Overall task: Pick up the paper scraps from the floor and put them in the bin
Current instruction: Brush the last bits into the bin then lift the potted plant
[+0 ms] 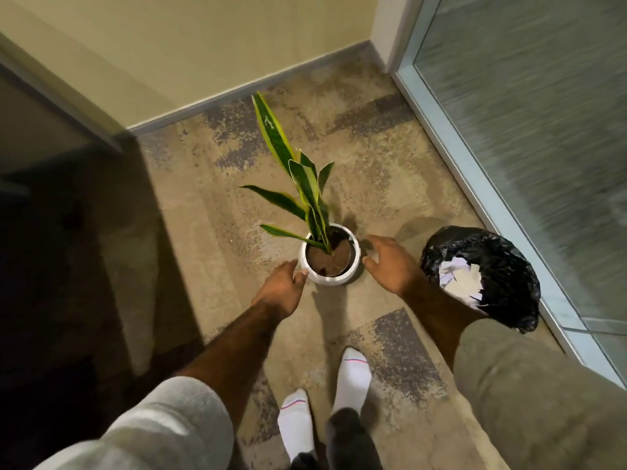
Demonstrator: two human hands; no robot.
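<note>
Frosted glass panel [526, 130] runs along the far right of the pot, pale wall [203, 45] behind it. Patchy beige-grey carpet [390, 164] is under everything.

Bin [502, 259], lined with a black bag, stands on the carpet near the pot's right side, against the glass frame. Paper scraps [454, 276] are white bits lying inside the bin's mouth.

Snake plant [298, 184] stands upright in the pot, long green leaves with yellow edges. The pot [329, 280] is white and round, with brown soil showing.

The person is bent over the pot, both arms out, grey sleeves pushed up.
- Left hand [280, 290]: at the pot's left side, fingers loosely extended, fingertips touching the wall. Nothing held.
- Right hand [390, 262]: just right of the pot, between it and the bin, fingers spread, palm down. Holds nothing; can't tell if it touches the pot.

White socks [351, 374] are planted on the carpet on the near side of the pot.
</note>
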